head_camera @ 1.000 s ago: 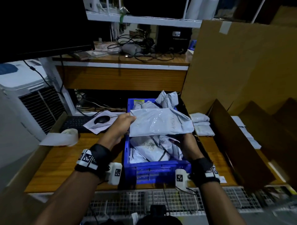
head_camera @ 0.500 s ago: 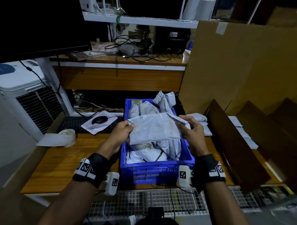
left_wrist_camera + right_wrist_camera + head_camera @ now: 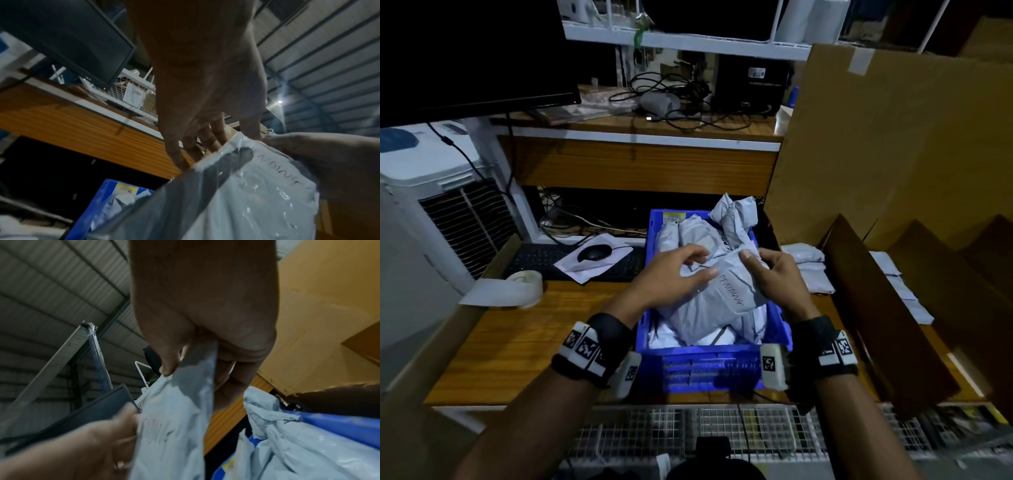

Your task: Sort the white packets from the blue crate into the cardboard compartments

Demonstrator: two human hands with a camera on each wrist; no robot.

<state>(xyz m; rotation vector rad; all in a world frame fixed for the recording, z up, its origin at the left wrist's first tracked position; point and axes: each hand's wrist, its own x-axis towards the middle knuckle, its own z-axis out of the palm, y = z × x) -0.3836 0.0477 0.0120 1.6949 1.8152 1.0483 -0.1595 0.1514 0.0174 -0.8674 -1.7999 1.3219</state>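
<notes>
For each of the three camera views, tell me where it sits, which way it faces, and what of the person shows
Head: on the head, facing forward and down at the blue crate; shows both forearms, left hand, right hand.
Left wrist: under the left wrist, looking along the fingers and up toward the roof.
Right wrist: under the right wrist, looking along the thumb and up.
All three share the held white packet.

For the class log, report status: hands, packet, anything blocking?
Right hand pinches the white packet by its top edge; left hand holds its other side. Packet held above the blue crate. Nothing blocks the cardboard compartments.
</notes>
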